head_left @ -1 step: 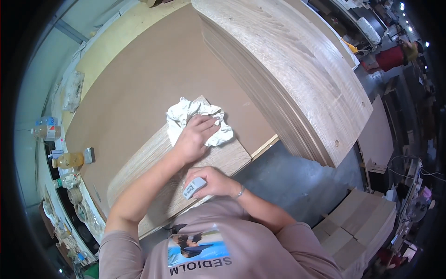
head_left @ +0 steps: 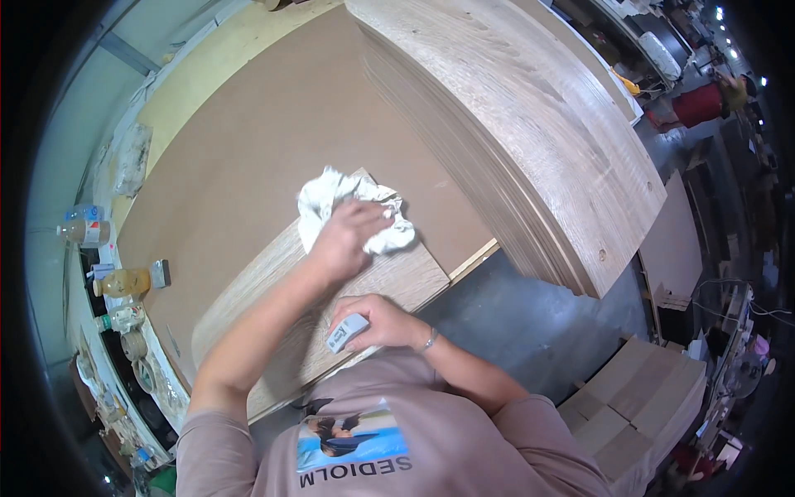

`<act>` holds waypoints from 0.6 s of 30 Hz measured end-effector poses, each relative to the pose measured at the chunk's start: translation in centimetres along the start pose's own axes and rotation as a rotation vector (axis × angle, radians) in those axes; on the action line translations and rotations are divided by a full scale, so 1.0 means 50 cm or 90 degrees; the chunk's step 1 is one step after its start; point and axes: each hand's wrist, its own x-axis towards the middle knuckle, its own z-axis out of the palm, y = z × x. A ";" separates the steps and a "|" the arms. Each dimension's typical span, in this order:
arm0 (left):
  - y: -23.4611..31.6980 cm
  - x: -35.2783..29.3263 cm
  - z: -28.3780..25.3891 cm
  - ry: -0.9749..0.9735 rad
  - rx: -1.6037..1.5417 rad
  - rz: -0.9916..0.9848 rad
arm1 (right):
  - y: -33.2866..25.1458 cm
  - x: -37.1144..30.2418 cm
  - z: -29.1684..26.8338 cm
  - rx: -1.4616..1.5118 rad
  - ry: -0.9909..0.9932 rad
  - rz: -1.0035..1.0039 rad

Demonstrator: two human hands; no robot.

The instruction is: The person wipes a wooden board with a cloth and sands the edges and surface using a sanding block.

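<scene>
Left hand (head_left: 346,238) over white cloth (head_left: 317,195); right hand (head_left: 383,321) clamped on grey block (head_left: 346,333).
I see the cloth at the far corner of the wood-grain board (head_left: 407,284), apparently pressed for contact; through blur I cannot tell whether the fingers grip. The block is held by the near edge, likely for ready access.

Head-worn fisheye, close above, facing down at hands (head_left: 341,242) (head_left: 383,322).
</scene>
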 end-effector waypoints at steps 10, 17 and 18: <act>-0.069 -0.253 -0.163 0.327 0.147 -0.333 | -0.001 0.013 0.008 0.007 -0.039 -0.013; 0.107 -0.574 -0.232 0.506 0.105 -0.645 | 0.004 0.006 0.011 0.065 -0.014 0.104; 0.117 -0.580 -0.237 0.513 0.105 -0.655 | 0.001 0.000 0.007 0.062 -0.024 0.111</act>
